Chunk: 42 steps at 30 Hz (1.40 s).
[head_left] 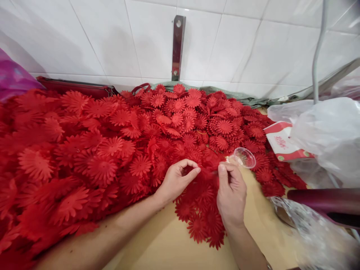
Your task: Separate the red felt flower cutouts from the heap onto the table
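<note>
Red flower-shaped cut-outs [102,167] with many narrow petals lie in a large heap across the table. My left hand [177,178] is closed in a pinch, thumb against forefinger, just above the heap's front edge. To its right, my right hand [232,191] is also closed, thumb pressed on bent fingers. Between the fingertips the red is blurred, and what either hand pinches is too small to make out. Below and between the hands, a bunch of red flowers [198,227] spreads over the table. A clear round plastic dish [245,158] sits just beyond my right hand.
A red and white box [287,141] and white plastic bags [326,131] stand at the right. Nearer are a dark red cylinder [320,200] and clear wrap [317,232]. A metal bracket [177,48] is fixed to the tiled wall behind. A purple bag [17,77] is far left.
</note>
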Each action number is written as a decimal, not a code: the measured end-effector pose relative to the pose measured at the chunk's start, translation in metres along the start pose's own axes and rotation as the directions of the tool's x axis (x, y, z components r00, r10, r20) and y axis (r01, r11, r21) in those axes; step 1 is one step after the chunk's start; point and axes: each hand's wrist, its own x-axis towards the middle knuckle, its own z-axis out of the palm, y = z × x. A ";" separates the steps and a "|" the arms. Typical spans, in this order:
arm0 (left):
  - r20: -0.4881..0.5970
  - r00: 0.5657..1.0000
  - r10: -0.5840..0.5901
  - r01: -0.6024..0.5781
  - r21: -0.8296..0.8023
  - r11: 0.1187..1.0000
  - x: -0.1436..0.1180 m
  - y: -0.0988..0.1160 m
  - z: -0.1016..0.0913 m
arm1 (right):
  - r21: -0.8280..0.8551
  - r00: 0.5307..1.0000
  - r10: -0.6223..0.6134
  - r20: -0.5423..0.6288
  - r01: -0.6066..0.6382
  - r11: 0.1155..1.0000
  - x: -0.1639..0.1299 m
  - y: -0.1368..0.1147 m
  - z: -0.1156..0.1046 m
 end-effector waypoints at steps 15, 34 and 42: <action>-0.101 0.995 0.000 0.000 -0.004 1.000 0.001 -0.001 -0.002 | 0.283 0.966 0.255 0.028 -0.253 0.925 0.006 0.009 0.003; 0.013 0.959 0.283 -0.271 0.331 0.904 -0.005 0.005 -0.002 | 0.268 0.965 0.186 0.184 -0.231 0.935 -0.004 0.000 0.007; -0.058 0.980 0.189 -0.176 0.172 0.969 0.002 0.000 -0.005 | 0.123 0.982 0.084 0.170 -0.106 0.987 -0.007 0.002 0.006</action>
